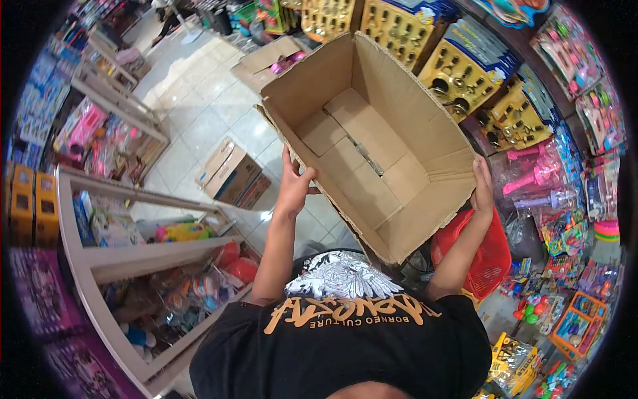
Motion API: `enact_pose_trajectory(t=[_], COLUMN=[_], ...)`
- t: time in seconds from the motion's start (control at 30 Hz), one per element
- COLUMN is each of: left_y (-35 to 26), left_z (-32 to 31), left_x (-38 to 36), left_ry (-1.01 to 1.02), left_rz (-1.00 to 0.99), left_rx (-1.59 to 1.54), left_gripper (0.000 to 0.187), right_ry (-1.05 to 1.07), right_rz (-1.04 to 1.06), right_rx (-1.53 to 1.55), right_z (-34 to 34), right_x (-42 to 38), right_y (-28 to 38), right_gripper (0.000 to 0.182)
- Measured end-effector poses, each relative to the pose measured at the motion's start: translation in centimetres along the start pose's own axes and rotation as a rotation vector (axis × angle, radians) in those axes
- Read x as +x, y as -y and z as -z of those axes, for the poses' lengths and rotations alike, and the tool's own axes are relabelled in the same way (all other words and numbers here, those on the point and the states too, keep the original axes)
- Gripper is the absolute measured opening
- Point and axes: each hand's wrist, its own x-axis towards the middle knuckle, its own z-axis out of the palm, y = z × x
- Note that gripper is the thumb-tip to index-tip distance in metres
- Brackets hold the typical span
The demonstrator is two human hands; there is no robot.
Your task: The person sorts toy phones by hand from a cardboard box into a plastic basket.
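Note:
An open-topped cardboard box (pixel 392 86) is held up in front of my chest, tilted so its inside faces me. Only its bare bottom and a small dark gap along the bottom seam show inside. My left hand (pixel 294 183) grips the left wall, thumb near the rim and fingers on the outer side. On the right wall, my right hand (pixel 483 186) is closed around the edge near the near corner, with part of the fingers hidden behind the cardboard.
A closed carton (pixel 229 174) stands on the tiled floor (pixel 212 86). To my left is a white-framed display case (pixel 73 219) with packaged toys. A red plastic basket (pixel 488 256) sits beside my right forearm. Carded toys (pixel 465 60) line the right side.

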Motion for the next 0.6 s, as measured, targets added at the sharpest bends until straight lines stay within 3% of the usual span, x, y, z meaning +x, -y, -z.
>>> enact_pose_trajectory(t=[0.13,0.3,0.33,0.4,0.5,0.53,0.57,0.6], left_y=[-0.6,-0.9,-0.8,-1.1,-1.6,-2.1,-2.2,-2.2], left_z=[3.8,10.6,11.8,13.7,16.9,17.3,18.1,19.1], left_x=[-4.8,-7.6,-8.2,-9.5,-10.8,-11.3,-11.4,-11.4], left_ry=[-0.128,-0.302,-0.363,-0.483,-0.619,-0.698,-0.719,-0.797], left_rz=[-0.067,-0.223,-0.241,-0.269,-0.314,-0.341,-0.351,-0.366], left_rx=[0.011,0.019,0.004,0.004,0.084,0.014,0.007,-0.008], left_gripper=[0.091,0.082,0.079,0.07,0.063,0.055,0.055,0.053], right_ry=[0.149,0.528,0.557,0.435,0.696,0.714,0.685,0.682], right_rz=[-0.026,-0.077,-0.081,-0.044,0.103,0.201,0.126,0.176], right_rx=[0.037,0.015,0.015,-0.289,-0.509,-0.433,-0.438,-0.42], right_z=[-4.5,-11.3,-12.9,-17.1,-23.2,-25.2,-26.8,-28.6], right_x=[-1.1,1.1,1.2,1.3,1.5,1.7,1.5,1.2], right_y=[0.4,1.3,1.4,1.2,1.4,0.1,-0.8,-1.7], right_gripper=[0.047,0.05,0.05,0.046,0.043,0.04,0.037,0.036])
